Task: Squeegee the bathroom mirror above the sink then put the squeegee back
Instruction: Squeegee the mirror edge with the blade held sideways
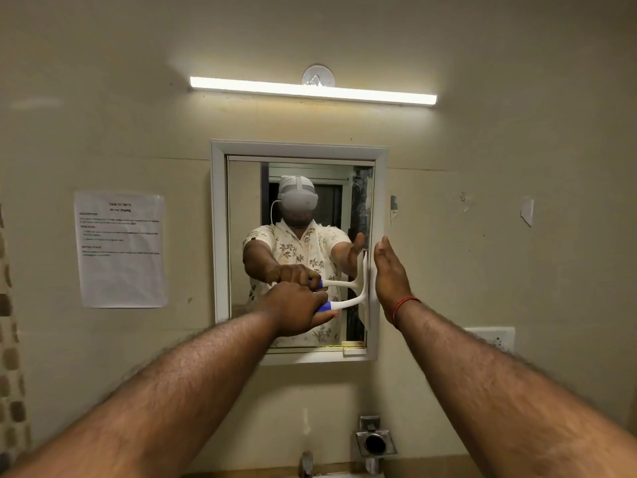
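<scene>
1. Left hand (296, 307): the fingers are curled tight round the blue grip of the squeegee (348, 301), with the thumb beneath the handle. This hand alone carries the tool.
2. Right hand (391, 281): flat and open, fingers straight, together and pointing up, holding nothing. It stands just right of the blade, beside the right rail of the mirror (248, 208). Whether it touches the rail cannot be told.
3. Squeegee: the white neck runs rightward from the left hand and curves into the blade. The blade's long axis is upright, and it lies against the glass at the far right edge, between the two hands.
4. Governing relation: nearly all the glass lies to the left of the upright blade, toward and beyond the left hand. The coming stroke is therefore judged to be a sideways pull leftward.
5. Edges: the right rail stands directly beside the blade, so there is no travel that way. The blade covers only the lower middle of the pane, and open glass remains above the left hand.
6. Open room: the paper sheet (120, 250) is well left of the left hand, the light bar (310, 91) is well above both hands, and the tap (306, 464) is below the forearms. None of them lies in the stroke's path.
7. Progress: judged to be mid-wipe, with the return of the squeegee not yet begun. No storage place for it is in view.
</scene>
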`<state>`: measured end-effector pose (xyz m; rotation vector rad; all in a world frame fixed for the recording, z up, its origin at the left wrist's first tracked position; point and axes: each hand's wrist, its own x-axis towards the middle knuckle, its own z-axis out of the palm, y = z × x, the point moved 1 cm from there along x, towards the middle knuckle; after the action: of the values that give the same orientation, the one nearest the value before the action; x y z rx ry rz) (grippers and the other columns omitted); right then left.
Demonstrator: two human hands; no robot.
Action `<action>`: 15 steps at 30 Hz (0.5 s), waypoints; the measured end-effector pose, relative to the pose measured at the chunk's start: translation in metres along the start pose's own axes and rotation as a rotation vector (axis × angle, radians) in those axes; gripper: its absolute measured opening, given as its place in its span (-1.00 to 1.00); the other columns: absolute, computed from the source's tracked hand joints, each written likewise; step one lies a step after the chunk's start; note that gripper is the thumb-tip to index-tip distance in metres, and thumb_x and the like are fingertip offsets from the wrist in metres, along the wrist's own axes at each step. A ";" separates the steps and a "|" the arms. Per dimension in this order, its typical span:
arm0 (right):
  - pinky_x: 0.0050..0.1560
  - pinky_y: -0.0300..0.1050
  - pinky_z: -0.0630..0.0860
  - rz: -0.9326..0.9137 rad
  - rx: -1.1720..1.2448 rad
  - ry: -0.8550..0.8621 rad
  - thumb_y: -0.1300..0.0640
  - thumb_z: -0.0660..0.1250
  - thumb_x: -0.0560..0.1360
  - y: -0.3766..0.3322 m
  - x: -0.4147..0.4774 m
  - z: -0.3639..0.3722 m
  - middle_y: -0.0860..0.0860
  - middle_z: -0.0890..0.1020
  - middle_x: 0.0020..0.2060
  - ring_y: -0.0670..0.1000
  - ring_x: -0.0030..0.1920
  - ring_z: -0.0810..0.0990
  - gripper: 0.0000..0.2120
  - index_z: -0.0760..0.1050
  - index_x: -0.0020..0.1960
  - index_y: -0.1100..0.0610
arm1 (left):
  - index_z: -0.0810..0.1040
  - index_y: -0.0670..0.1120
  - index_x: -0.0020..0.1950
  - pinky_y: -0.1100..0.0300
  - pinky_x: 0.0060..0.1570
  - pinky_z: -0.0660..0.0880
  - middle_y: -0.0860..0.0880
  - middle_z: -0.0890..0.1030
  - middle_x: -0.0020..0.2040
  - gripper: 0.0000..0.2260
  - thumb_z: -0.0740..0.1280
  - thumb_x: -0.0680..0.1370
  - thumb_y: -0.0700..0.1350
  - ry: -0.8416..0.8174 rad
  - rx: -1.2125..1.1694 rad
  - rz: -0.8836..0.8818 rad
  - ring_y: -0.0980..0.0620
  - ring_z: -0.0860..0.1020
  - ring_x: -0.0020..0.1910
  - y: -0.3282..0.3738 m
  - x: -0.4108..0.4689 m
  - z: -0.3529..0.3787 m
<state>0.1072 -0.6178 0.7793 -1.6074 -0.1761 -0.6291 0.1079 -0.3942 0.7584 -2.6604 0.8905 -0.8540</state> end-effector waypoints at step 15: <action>0.61 0.04 0.29 -0.023 0.033 0.073 -0.02 0.20 0.80 0.022 0.008 -0.005 -0.13 0.40 0.65 0.05 0.66 0.35 -0.56 0.36 0.67 -0.17 | 0.61 0.04 0.22 0.09 -0.16 0.46 0.06 0.46 -0.06 -0.51 0.06 0.75 0.36 -0.069 -0.001 0.064 0.06 0.46 -0.14 -0.008 0.013 -0.002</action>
<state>0.1230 -0.6281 0.7639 -1.5501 -0.1500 -0.6983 0.1183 -0.3956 0.7690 -2.6293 0.9540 -0.7431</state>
